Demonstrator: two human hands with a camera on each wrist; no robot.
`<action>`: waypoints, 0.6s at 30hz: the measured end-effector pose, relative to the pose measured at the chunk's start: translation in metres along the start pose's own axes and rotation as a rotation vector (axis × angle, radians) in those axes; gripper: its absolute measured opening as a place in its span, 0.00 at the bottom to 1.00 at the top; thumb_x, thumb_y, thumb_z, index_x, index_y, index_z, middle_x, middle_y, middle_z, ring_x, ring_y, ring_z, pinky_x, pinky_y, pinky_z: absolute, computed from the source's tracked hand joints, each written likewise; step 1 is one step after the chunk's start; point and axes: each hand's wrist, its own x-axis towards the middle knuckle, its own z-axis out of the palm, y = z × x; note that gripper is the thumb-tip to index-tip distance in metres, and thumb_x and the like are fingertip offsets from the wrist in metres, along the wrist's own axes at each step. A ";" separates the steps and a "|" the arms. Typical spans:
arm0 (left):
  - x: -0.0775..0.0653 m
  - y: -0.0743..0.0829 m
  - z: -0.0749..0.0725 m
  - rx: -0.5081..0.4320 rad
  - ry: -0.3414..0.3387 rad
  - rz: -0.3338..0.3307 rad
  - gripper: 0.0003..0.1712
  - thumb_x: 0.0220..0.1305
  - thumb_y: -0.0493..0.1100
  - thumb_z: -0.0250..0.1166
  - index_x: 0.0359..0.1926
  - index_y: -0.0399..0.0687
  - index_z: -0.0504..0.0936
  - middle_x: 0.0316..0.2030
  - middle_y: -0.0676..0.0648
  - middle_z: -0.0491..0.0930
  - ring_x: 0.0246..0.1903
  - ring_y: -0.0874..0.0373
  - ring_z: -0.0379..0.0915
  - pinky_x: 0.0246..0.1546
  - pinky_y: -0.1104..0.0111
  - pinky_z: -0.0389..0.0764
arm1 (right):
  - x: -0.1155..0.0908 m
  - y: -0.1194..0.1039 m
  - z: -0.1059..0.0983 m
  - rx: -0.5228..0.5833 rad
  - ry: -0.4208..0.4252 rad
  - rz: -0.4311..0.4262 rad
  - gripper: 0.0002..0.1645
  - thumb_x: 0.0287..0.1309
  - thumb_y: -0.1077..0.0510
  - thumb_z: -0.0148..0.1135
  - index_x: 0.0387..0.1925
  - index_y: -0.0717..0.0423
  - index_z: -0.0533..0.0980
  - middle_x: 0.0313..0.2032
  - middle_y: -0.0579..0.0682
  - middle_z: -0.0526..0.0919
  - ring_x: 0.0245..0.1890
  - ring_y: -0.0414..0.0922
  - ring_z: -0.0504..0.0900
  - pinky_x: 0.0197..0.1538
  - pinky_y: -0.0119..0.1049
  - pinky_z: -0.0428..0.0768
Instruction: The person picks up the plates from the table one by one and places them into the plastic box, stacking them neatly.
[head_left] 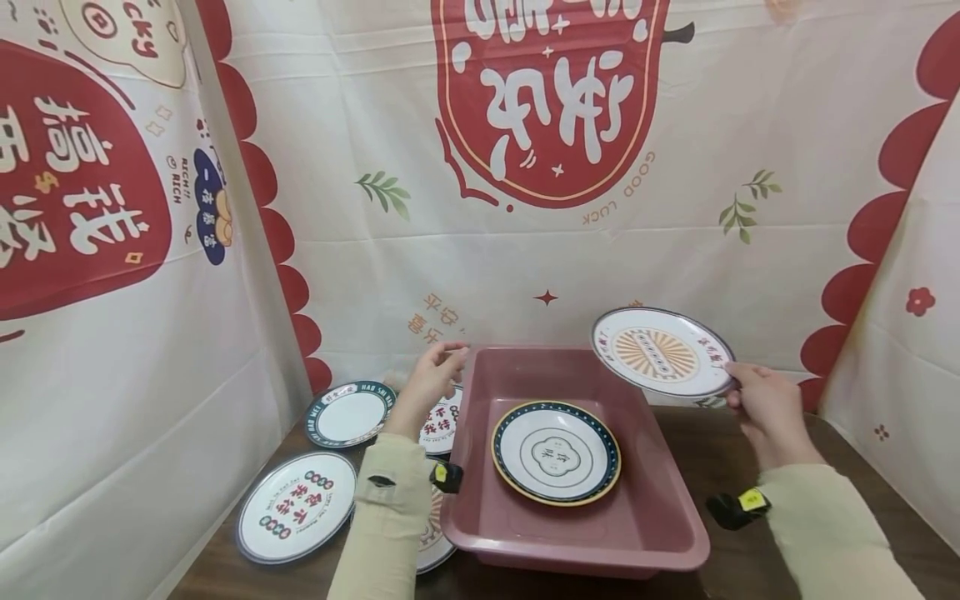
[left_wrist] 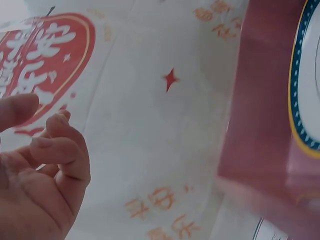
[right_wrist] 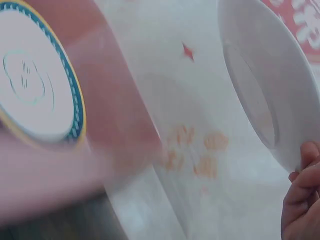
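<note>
My right hand (head_left: pixel 772 408) pinches the rim of a white plate (head_left: pixel 660 352) with an orange sunburst print, holding it raised and tilted over the far right of a pink basin. The right wrist view shows the underside of this plate (right_wrist: pixel 270 75) and the gripping fingers (right_wrist: pixel 302 195). My left hand (head_left: pixel 431 387) hovers by the basin's far left edge, fingers loosely bent and nothing in them, as the left wrist view confirms. Inside the pink basin (head_left: pixel 570 533) lies a plate (head_left: pixel 557 454) with a dark green patterned border and yellow rim.
Left of the basin, on the dark wooden table (head_left: pixel 217 575), lie a green-rimmed plate (head_left: pixel 351 415) and a white plate with red lettering (head_left: pixel 297 507). Two more plates (head_left: pixel 442 421) are partly hidden by the left arm and basin. A printed cloth (head_left: pixel 465 275) hangs behind and at both sides.
</note>
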 end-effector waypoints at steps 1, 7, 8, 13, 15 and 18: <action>0.003 0.000 0.007 0.006 0.006 0.000 0.19 0.67 0.46 0.55 0.55 0.41 0.73 0.39 0.43 0.74 0.33 0.56 0.70 0.27 0.72 0.71 | -0.001 0.000 0.009 0.008 -0.007 -0.009 0.11 0.63 0.55 0.53 0.26 0.51 0.74 0.15 0.44 0.73 0.12 0.36 0.68 0.16 0.28 0.69; 0.017 -0.012 0.049 0.090 0.028 0.016 0.20 0.69 0.49 0.51 0.52 0.41 0.76 0.39 0.42 0.79 0.35 0.55 0.76 0.36 0.63 0.78 | -0.006 0.006 0.058 0.031 -0.013 -0.026 0.10 0.66 0.57 0.49 0.39 0.62 0.68 0.15 0.43 0.72 0.11 0.34 0.67 0.15 0.28 0.67; 0.019 -0.015 0.055 0.079 0.030 0.012 0.20 0.69 0.50 0.51 0.51 0.41 0.77 0.38 0.41 0.80 0.33 0.56 0.76 0.33 0.64 0.78 | -0.006 0.008 0.065 0.023 -0.005 -0.025 0.10 0.66 0.57 0.48 0.39 0.62 0.68 0.15 0.43 0.72 0.11 0.34 0.66 0.15 0.27 0.67; 0.026 -0.034 0.075 0.013 0.072 -0.020 0.25 0.70 0.57 0.45 0.43 0.42 0.79 0.28 0.45 0.79 0.21 0.59 0.71 0.19 0.72 0.71 | -0.006 0.024 0.092 -0.011 0.019 -0.020 0.11 0.66 0.58 0.49 0.42 0.63 0.69 0.15 0.42 0.72 0.10 0.33 0.66 0.13 0.26 0.66; 0.027 -0.041 0.078 0.017 0.081 -0.031 0.28 0.70 0.60 0.43 0.38 0.43 0.79 0.24 0.48 0.77 0.19 0.59 0.68 0.18 0.73 0.70 | -0.006 0.030 0.098 -0.044 0.009 -0.016 0.13 0.66 0.57 0.49 0.45 0.64 0.69 0.16 0.42 0.71 0.11 0.33 0.66 0.14 0.26 0.66; 0.027 -0.049 0.081 0.009 0.081 -0.044 0.31 0.69 0.64 0.38 0.31 0.46 0.75 0.22 0.50 0.74 0.17 0.59 0.64 0.17 0.73 0.67 | -0.005 0.035 0.102 -0.135 -0.014 -0.017 0.16 0.67 0.57 0.48 0.49 0.66 0.69 0.17 0.42 0.71 0.12 0.33 0.67 0.16 0.26 0.68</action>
